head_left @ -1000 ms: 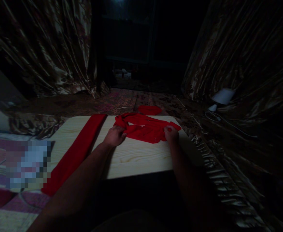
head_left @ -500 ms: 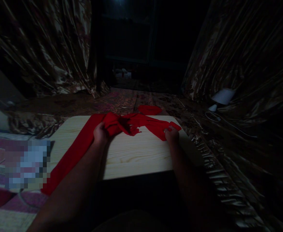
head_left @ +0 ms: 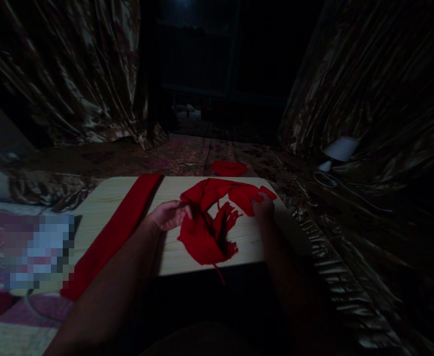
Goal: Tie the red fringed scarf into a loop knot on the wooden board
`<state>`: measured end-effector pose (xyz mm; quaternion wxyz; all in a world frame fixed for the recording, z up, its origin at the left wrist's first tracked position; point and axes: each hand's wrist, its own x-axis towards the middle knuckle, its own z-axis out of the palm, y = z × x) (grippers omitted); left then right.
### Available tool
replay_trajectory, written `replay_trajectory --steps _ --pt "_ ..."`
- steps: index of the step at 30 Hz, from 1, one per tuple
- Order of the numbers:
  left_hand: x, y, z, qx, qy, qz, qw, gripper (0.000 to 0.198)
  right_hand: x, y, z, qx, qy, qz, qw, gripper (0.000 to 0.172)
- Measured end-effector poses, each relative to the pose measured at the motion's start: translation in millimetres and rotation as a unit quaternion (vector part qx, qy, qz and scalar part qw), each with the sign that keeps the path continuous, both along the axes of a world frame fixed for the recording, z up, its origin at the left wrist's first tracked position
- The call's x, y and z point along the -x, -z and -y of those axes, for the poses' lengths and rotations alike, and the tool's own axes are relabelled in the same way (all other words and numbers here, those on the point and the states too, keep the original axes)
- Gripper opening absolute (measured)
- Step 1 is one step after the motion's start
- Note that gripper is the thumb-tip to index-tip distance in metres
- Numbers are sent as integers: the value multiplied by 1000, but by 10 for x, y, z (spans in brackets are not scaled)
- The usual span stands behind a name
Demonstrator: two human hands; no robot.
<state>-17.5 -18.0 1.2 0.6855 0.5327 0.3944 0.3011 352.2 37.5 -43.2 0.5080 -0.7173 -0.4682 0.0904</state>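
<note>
A red fringed scarf (head_left: pixel 202 242) lies in a loose curve on the light wooden table (head_left: pixel 128 257), its fringe towards the middle and a thin strand hanging over the near edge. My right hand (head_left: pixel 264 205) is closed on the scarf's far-right part. My left hand (head_left: pixel 170 215) is at the scarf's left side with its fingers apart, the fingertips by the cloth; whether they touch it I cannot tell. A long, flat red folded cloth (head_left: pixel 116 232) runs slantwise along the table's left side, partly behind my left forearm.
Another red cloth piece (head_left: pixel 230 168) lies beyond the table's far edge. A white lamp (head_left: pixel 341 149) with a cord stands on the floor at right. A blurred-out object (head_left: pixel 41 252) sits at the left. Patterned curtains (head_left: pixel 102 74) hang behind; the room is dim.
My left hand has let go of the bunched scarf and moved slightly right and nearer. The scarf's fringed part has dropped towards the near edge. My right hand has kept its hold.
</note>
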Motion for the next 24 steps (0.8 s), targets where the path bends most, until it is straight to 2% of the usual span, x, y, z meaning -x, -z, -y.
replay_trajectory --steps 1,2,4,6,7,8,9,11,13,17,19,24 --pt "-6 9 -9 -7 -1 4 1000 60 -1 4 1 -5 -2 -6 1000 43" --pt "-20 23 -30 -27 -27 6 999 59 -2 7 2 -9 -4 -7 1000 43" --pt "-64 65 -103 -101 -161 -1 982 53 -2 11 3 -14 -7 2 1000 43" --pt "-118 118 -195 -175 -322 -17 930 44 0 12 1 -11 -8 12 1000 43" --pt "-144 145 -237 -202 -381 -33 901 43 2 11 0 -10 -8 15 1000 43" --pt "-166 172 -271 -223 -415 -56 880 47 5 7 0 -8 -7 17 1000 43" --pt "-185 197 -294 -241 -423 -83 869 54 8 0 2 -7 -4 21 1000 43" --pt "-214 239 -310 -290 -391 -160 858 68 17 -23 16 -14 6 40 999 41" --pt "-235 272 -300 -346 -319 -252 846 73 31 -61 47 -33 26 85 995 39" --pt "-264 311 -283 -421 -188 -393 795 50 101 -158 153 -71 64 175 980 29" --pt "-276 313 -280 -432 -169 -405 788 42 165 -197 208 -66 46 192 978 24" --pt "-306 244 -220 -398 -189 -377 815 38 332 -207 265 -20 -22 245 969 22"
